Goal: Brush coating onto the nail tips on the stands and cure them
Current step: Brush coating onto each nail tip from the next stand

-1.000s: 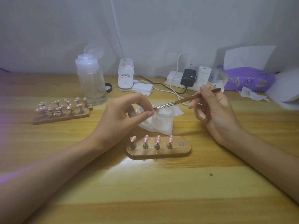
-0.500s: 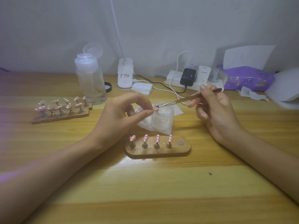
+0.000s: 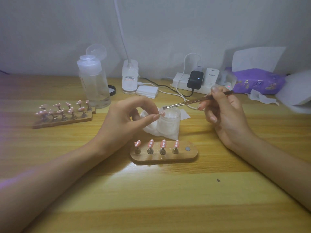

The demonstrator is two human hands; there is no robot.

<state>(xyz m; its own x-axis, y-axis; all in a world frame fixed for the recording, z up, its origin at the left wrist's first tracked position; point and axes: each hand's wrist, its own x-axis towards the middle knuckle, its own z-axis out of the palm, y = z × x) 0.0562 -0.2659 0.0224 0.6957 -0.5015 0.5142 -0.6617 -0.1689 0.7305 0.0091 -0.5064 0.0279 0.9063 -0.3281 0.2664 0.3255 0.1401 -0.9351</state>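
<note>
Pink nail tip point(image 3: 162, 113), single item: where is it kept?
— Pinched between thumb and forefinger of the left hand point(image 3: 121, 123), other fingers curled under. It sits just above the near-left rim of the frosted glass jar point(image 3: 169, 125), at the middle of the light wooden table point(image 3: 151, 199).

Applicator?
— Thin brown-handled flat brush point(image 3: 193, 101), gripped pen-fashion in the right hand point(image 3: 223, 115). Its bristles point left, just above the held tip. Contact cannot be told.

Under the jar?
— Crumpled white cloth point(image 3: 149, 127), touching the jar's left side.

Next lot, nearer the front edge?
— Oval wooden stand point(image 3: 164, 158) with four upright metal pegs, each bearing a pink white-dotted nail tip point(image 3: 150, 143). There is a grey round disc point(image 3: 187, 148) at its right end.

Left edge?
— Two long wooden strips point(image 3: 62, 121), side by side, carrying rows of pink tips on pegs point(image 3: 62, 111).

Back edge, left to right?
— Clear plastic bottle with its flip lid up point(image 3: 94, 84).
— Small black-rimmed cap point(image 3: 112, 90), just beside the bottle.
— White lamp base point(image 3: 130, 76).
— Stack of white pads point(image 3: 147, 91).
— White power strip point(image 3: 180, 84) with a black charger point(image 3: 194, 79) plugged in.
— Purple wipes packet point(image 3: 257, 81), near the back right corner.
</note>
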